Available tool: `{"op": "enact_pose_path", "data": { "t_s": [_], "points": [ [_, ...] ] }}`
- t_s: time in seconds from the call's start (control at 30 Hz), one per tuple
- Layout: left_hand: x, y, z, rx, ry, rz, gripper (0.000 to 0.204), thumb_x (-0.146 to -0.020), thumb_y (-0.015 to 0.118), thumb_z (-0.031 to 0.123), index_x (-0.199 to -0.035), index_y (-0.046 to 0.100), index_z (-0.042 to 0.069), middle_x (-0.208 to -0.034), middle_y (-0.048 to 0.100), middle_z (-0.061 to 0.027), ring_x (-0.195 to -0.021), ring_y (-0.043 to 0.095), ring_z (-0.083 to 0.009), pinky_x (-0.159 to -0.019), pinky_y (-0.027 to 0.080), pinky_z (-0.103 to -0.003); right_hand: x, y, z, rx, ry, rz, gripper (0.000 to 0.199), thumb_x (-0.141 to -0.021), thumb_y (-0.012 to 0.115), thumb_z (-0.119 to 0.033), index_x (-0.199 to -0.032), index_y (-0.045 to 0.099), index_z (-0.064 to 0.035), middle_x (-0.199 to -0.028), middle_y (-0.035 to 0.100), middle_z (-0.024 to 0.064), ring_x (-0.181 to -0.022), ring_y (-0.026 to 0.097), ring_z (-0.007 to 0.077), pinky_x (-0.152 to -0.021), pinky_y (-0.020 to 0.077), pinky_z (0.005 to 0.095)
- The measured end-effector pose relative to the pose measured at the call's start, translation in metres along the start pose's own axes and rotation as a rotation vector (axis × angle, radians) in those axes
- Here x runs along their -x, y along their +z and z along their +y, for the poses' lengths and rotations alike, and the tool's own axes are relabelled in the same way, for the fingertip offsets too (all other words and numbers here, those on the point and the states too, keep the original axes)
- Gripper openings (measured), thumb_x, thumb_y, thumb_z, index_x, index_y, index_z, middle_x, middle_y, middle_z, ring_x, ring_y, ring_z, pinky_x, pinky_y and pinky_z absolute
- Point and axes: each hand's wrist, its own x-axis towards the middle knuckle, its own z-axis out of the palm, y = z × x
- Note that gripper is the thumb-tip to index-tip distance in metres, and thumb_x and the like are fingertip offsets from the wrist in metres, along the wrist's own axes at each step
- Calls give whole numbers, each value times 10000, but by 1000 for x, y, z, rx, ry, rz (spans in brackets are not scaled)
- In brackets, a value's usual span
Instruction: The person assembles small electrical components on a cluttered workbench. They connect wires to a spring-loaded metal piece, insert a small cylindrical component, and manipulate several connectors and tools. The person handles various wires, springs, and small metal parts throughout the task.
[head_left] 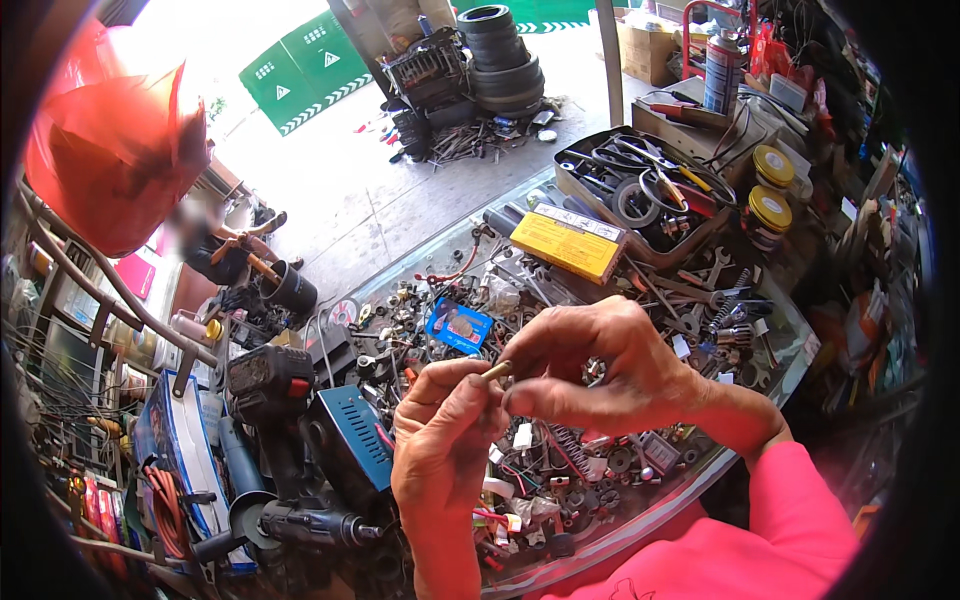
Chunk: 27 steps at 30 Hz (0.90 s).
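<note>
Over the cluttered table, my left hand pinches a small brass-coloured cylindrical piece between thumb and fingers. My right hand arches in from the right, its index fingertip at the upper end of that piece. A gap shows between the right thumb and index finger, and I see nothing held there. Whether the right fingertip presses on the piece or only sits close is hard to tell. Behind the hands lies a blue card packet with a round, coin-like disc on it. Loose metal parts are spread beneath both hands.
A yellow box and a tool-filled tray stand at the far right, beside yellow-lidded jars. A black cordless power tool and a teal metal box flank my left forearm. A person sits at the far left.
</note>
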Motion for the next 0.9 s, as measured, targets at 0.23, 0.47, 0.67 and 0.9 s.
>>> {"op": "enact_pose_path", "data": {
  "t_s": [0.23, 0.47, 0.67, 0.9],
  "points": [
    [-1, 1, -5, 40, -87, -24, 141, -887, 582, 98, -989, 580, 1, -813, 604, -52, -672, 525, -103, -679, 431, -266, -1, 2, 12, 65, -111, 54, 210, -817, 680, -85, -995, 628, 15, -702, 622, 24, -573, 497, 21, -489, 412, 200],
    [0, 7, -5, -68, -74, -22, 176, -900, 567, 106, -1015, 605, -21, -747, 578, -50, -604, 481, -97, -553, 380, -258, -1, 3, 13, -177, 51, 119, 183, -844, 676, -110, -947, 628, 35, -764, 636, 31, -666, 538, 33, -564, 453, 198],
    [1, 11, -4, -94, -66, 46, 187, -908, 562, 111, -1014, 610, -36, -734, 581, -64, -569, 470, -102, -522, 367, -254, -3, 0, 0, -335, 206, 189, 199, -847, 681, -125, -949, 629, 38, -823, 650, 41, -759, 582, 54, -653, 495, 200],
    [2, 14, -5, -337, 102, 113, 193, -912, 564, 120, -998, 610, -47, -733, 610, -73, -562, 521, -112, -501, 388, -231, -3, 2, 14, -266, 72, 210, 200, -840, 692, -160, -928, 638, 12, -772, 663, 33, -619, 573, 29, -513, 456, 160]
  ]
}}
